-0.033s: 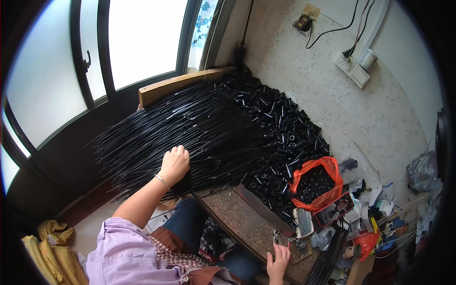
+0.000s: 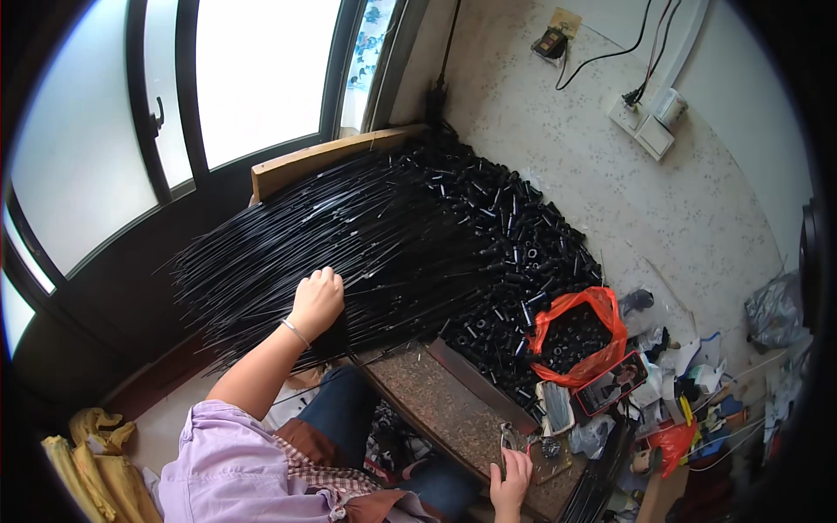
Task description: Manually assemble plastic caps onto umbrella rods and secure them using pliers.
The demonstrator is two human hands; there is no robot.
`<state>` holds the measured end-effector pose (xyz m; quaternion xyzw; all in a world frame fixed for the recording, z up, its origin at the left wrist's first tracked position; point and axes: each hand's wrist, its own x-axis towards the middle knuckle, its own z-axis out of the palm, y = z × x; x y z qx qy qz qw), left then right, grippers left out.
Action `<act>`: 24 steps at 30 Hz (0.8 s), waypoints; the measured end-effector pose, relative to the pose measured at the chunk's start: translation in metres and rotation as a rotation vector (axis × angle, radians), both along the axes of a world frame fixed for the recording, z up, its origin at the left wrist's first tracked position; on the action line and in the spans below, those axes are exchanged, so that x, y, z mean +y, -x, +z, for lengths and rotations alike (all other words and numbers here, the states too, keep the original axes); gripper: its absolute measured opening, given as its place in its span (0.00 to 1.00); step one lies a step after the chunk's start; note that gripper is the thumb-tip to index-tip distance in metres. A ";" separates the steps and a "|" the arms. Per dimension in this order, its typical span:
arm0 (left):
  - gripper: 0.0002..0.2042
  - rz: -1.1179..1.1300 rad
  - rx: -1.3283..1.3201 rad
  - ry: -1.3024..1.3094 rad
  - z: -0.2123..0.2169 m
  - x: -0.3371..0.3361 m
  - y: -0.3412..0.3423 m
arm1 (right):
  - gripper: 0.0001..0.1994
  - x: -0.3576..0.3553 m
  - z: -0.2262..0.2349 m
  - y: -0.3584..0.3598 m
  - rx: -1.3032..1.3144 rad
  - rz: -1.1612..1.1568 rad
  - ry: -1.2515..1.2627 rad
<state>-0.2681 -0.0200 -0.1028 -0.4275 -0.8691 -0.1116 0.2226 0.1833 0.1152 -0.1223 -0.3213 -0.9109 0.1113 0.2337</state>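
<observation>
My left hand, with a bangle on its wrist, is closed at the near side of a broad heap of thin black rods. Its fingers curl inward, and what they hold is hidden. At the front edge of a speckled brown bench, my right hand is closed around what looks like small pliers. Their metal end points away from me, with a bit of red beside the fingers. A small dark metallic cluster lies just to the right.
Black tubular pieces pile against the wall, some in a red plastic bag. A metal strip edges the pile. A phone leans by the bag, beside a small tray and clutter. A wooden board backs the rods.
The whole view shifts very slightly left. Both hands keep nearly the same pose and place.
</observation>
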 end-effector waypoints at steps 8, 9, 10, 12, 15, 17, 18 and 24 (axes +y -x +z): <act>0.06 0.012 -0.116 -0.064 0.026 0.006 -0.004 | 0.19 0.004 -0.011 -0.019 0.035 -0.122 0.038; 0.05 -0.021 -0.107 -0.032 0.025 0.006 -0.005 | 0.19 0.004 -0.009 -0.019 0.048 -0.145 0.042; 0.05 -0.046 -0.094 -0.027 0.023 0.008 -0.004 | 0.19 0.004 -0.006 -0.020 0.050 -0.143 0.031; 0.04 -0.047 -0.035 0.096 0.013 0.012 0.004 | 0.19 0.004 -0.006 -0.019 0.070 -0.138 0.009; 0.05 0.021 -0.022 0.009 0.023 0.011 0.008 | 0.18 0.007 -0.005 -0.019 0.070 -0.130 0.008; 0.07 0.102 -0.214 -0.019 0.035 0.011 -0.001 | 0.19 0.005 -0.003 -0.020 0.065 -0.177 0.034; 0.09 0.085 -0.192 0.040 0.034 0.008 -0.005 | 0.18 0.005 -0.003 -0.021 0.069 -0.170 0.016; 0.06 -0.033 -0.005 0.143 0.004 0.004 0.017 | 0.19 0.004 -0.006 -0.026 0.102 -0.158 0.002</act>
